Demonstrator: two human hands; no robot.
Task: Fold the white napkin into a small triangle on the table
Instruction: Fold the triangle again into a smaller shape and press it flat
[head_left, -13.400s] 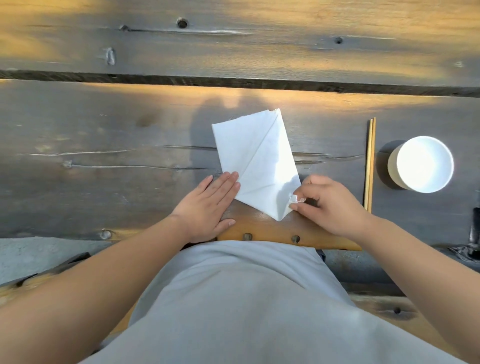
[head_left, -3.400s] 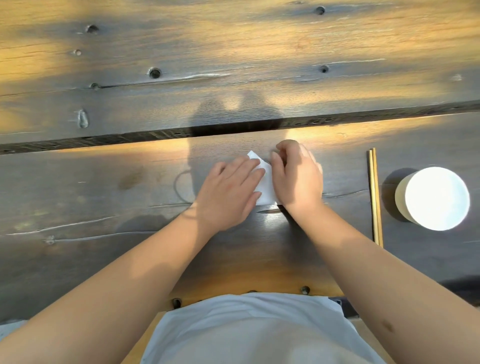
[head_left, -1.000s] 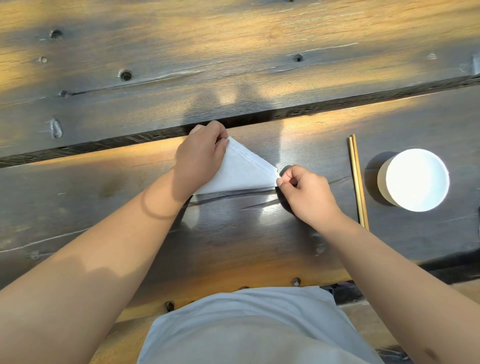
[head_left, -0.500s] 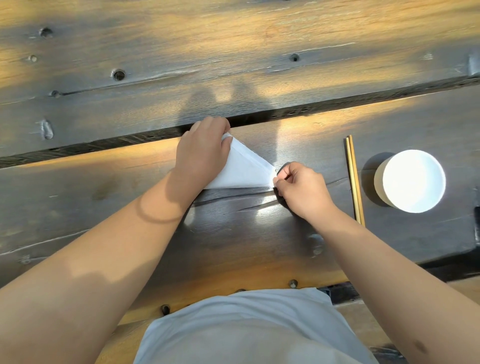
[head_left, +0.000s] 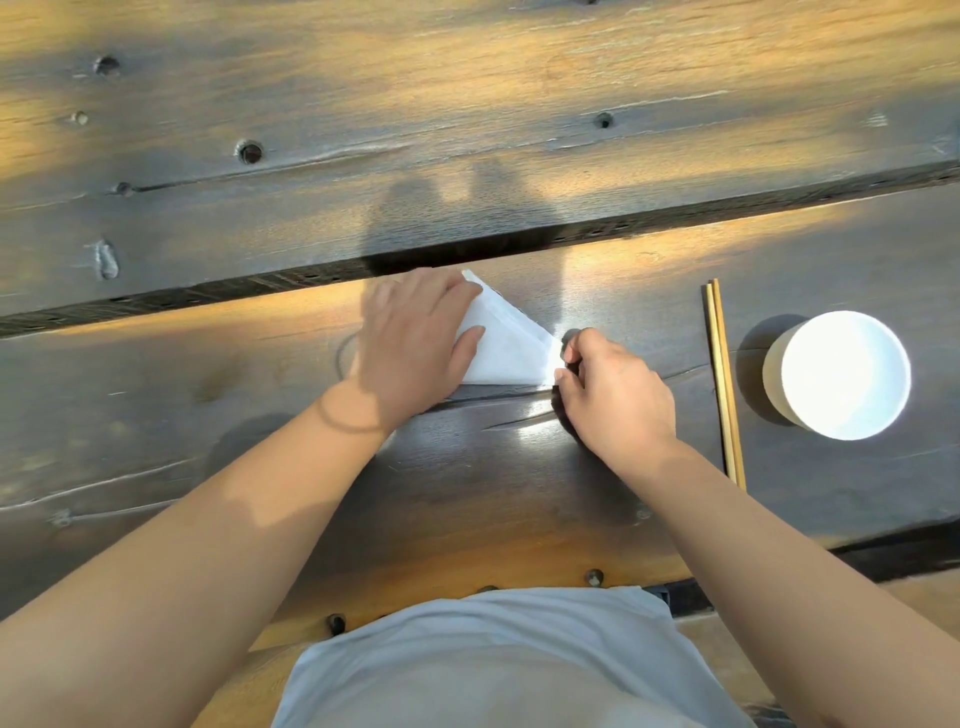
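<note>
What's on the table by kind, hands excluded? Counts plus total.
Napkin, white, folded: 1
Chopsticks, paired side by side: 2
Cup, white: 1
Total: 4

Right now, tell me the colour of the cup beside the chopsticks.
White, inside and rim alike; the cup shows best in the head view.

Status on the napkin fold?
Left hand flat on white napkin. Right hand pinching its right tip. Napkin triangular. Chopsticks, cup well clear.
</note>
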